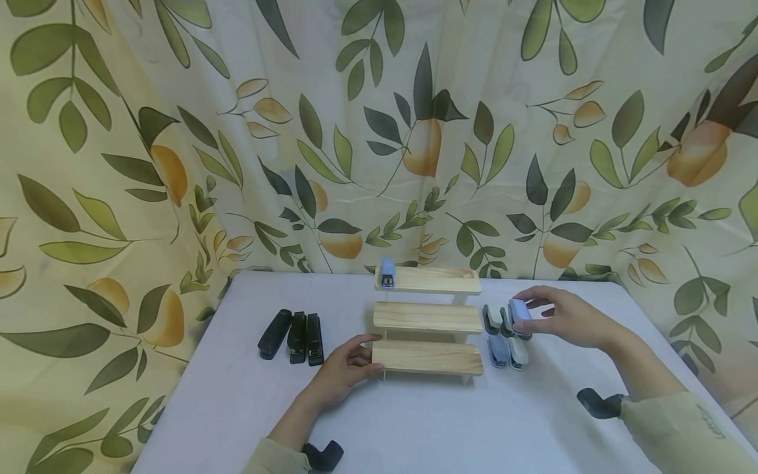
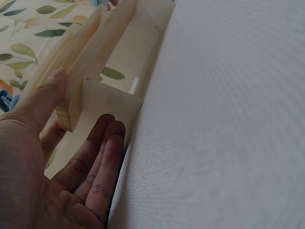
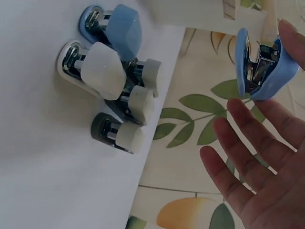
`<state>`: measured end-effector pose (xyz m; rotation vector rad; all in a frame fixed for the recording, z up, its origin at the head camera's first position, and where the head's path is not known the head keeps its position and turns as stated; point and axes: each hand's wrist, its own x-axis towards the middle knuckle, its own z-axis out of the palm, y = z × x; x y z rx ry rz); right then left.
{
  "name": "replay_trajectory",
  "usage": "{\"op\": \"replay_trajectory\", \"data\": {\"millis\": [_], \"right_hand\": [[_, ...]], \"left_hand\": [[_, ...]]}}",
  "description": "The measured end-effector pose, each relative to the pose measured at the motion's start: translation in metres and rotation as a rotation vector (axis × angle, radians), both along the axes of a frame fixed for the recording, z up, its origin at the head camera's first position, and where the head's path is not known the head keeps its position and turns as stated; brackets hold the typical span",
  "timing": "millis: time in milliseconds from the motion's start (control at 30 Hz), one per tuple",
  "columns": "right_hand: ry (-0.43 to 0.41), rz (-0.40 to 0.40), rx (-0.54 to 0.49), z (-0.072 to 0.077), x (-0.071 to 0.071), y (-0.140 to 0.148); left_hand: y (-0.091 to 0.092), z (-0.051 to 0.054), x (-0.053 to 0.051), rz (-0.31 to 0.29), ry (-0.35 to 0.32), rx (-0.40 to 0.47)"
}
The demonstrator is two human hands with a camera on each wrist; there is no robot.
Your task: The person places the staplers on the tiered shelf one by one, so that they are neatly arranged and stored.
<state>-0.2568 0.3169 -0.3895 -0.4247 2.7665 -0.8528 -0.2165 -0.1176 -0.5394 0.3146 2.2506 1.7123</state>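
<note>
1. Nearest, a pale sleeve [image 1: 675, 428] covers each forearm, cut off by the lower border of the head view; the dark piece [image 1: 322, 456] at each wrist is hard to make out.
2. The table [image 1: 414, 421] is smooth and white, finely textured up close; its near edge falls outside the head view, and a soft shadow lies beside the right arm.
3. The left hand [image 1: 349, 365] grips the left end of the rack's lowest step, thumb on one side, forefinger on the other; the remaining fingers curve below, by the pale leg [image 2: 109, 95], partly hidden from above.
4. The rack [image 1: 426, 357] stands mid-table, three bare wooden steps rising away; its supports are mostly hidden under the boards.
5. Left of it, three black staplers [image 1: 298, 337] lie side by side.
6. Right of it, the right hand [image 1: 571, 318] pinches a blue stapler [image 3: 281, 71] between thumb and forefinger, raised near five small staplers [image 3: 102, 71], one blue, four pale-topped; from above it partly covers those behind.
7. Another small blue-topped one [image 1: 387, 271] sits at the left of the top step.
8. Close behind the table hangs a curtain [image 1: 379, 217] printed with leaves and orange fruit, gently folded, filling the background and concealing the room beyond.
</note>
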Motion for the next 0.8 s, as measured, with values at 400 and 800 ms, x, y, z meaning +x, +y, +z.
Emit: {"op": "replay_trajectory", "data": {"millis": [400, 800], "right_hand": [[0.029, 0.018, -0.007, 0.010, -0.005, -0.012], [0.059, 0.023, -0.004, 0.018, -0.005, -0.022]], "left_hand": [[0.000, 0.000, 0.000, 0.000, 0.011, -0.005], [0.000, 0.002, 0.001, 0.002, 0.006, 0.003]]}}
